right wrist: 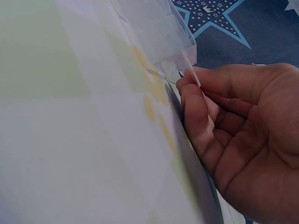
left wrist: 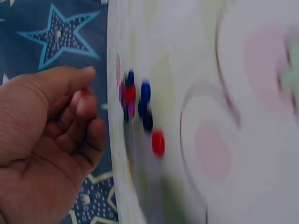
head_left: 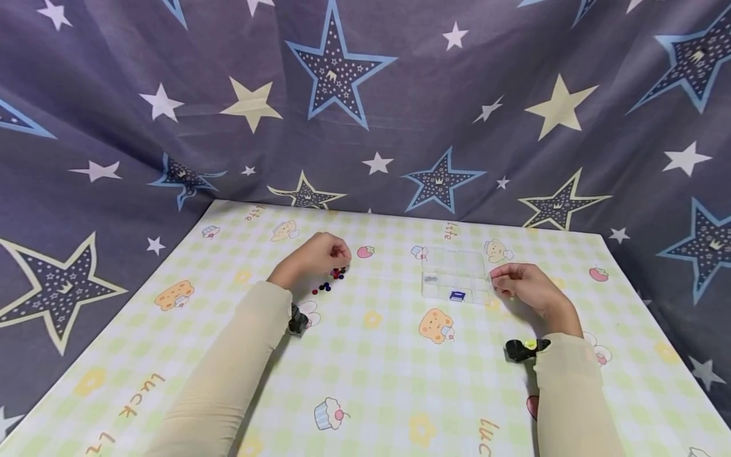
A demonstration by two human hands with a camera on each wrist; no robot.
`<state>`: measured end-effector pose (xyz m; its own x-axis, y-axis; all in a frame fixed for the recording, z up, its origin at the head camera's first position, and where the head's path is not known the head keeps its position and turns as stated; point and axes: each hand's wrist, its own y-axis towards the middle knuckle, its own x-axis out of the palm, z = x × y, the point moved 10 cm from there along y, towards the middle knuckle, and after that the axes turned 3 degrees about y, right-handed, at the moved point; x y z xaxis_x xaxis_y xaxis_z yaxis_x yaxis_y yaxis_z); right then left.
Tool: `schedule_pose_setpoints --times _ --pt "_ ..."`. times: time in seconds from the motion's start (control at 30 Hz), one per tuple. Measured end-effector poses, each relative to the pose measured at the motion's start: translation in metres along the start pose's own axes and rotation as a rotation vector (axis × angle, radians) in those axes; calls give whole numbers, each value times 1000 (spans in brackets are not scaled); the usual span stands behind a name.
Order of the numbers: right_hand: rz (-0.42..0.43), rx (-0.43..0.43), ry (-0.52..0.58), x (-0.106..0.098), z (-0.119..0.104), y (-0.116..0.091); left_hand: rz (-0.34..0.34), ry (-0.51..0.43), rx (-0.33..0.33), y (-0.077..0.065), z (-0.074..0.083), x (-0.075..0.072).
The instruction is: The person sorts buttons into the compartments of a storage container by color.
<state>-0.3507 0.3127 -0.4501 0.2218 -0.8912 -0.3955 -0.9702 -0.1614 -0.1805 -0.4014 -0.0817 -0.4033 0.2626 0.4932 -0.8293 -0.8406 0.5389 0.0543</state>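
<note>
While right fingers (right wrist: 196, 111) pinch a clear box (head_left: 475, 292), small pieces (head_left: 335, 274) near left fingers (left wrist: 87, 106)

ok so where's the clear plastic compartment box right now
In the head view, the clear plastic compartment box sits right of centre on the green-and-white checked tablecloth, its right edge pinched by the person's right hand.

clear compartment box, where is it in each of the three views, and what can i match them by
Head: the clear compartment box is right of centre, just below mid-height.
Left wrist: not in this picture.
Right wrist: top edge, around the centre, partly cut off.
Shared landmark: the star-patterned cloth, visible in all three.
</note>
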Motion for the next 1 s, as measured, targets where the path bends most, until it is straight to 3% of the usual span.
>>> schedule_pose_setpoints --times 0.13,0.43,1.0 --pt "2 0 -5 0 0 0 -44 2 -5 -8 -13 -2" --pt "8 -13 -11 -1 1 0 -64 28 -35 -14 -30 -5" --pt "4 -10 -9 2 -1 -2 -106 58 -29 -10 -33 3"
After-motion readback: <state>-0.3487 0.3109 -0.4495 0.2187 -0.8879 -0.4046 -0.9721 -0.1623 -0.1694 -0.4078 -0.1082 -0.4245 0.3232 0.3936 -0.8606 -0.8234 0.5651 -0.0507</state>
